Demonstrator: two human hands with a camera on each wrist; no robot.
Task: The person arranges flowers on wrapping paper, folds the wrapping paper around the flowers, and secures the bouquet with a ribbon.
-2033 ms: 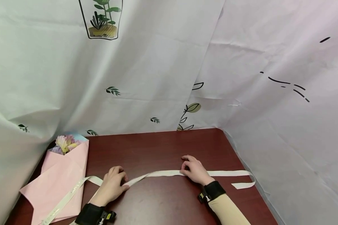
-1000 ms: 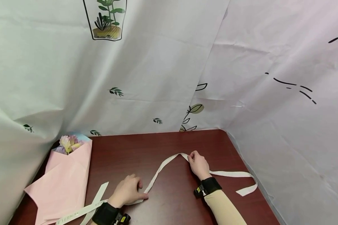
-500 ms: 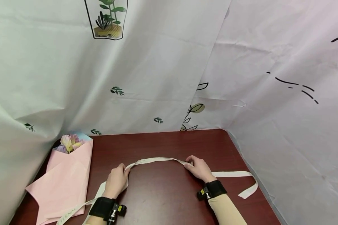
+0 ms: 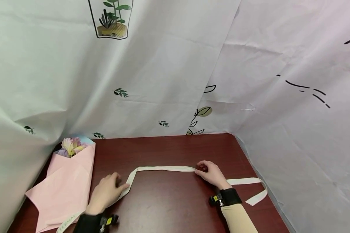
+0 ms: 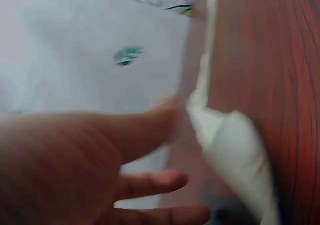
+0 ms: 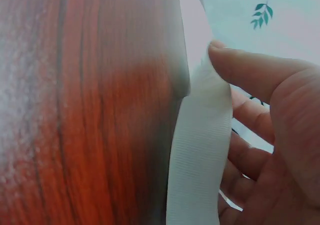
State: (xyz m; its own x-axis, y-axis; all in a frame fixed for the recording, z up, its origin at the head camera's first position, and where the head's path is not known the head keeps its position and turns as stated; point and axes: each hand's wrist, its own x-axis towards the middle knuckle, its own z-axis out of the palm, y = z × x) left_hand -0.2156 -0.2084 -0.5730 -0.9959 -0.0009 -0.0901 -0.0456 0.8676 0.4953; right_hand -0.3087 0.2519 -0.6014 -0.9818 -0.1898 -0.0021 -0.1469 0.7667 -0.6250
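Note:
A long white ribbon (image 4: 166,168) stretches across the dark red table, bending near the left hand and curling back at its right end. My right hand (image 4: 213,174) pinches it between thumb and index finger; the right wrist view shows the ribbon (image 6: 200,155) hanging from that pinch. My left hand (image 4: 105,193) is beside the ribbon's bend. In the left wrist view its thumb and fingers are spread apart, and the twisted ribbon (image 5: 240,150) lies beyond the thumb tip, blurred. Part of the ribbon is hidden behind the left hand and wrist.
A pink paper-wrapped bouquet (image 4: 65,184) lies at the table's left side, its pale flowers (image 4: 72,147) toward the back. A lettered ribbon end (image 4: 68,222) overlaps its lower wrap. A white printed curtain (image 4: 163,71) hangs along the table's back and right edges.
Half a second ago my left hand gripped the ribbon; its fingers have since loosened and it has moved left and nearer. The right hand, still pinching, shifted slightly right. The middle stretch now runs straighter.

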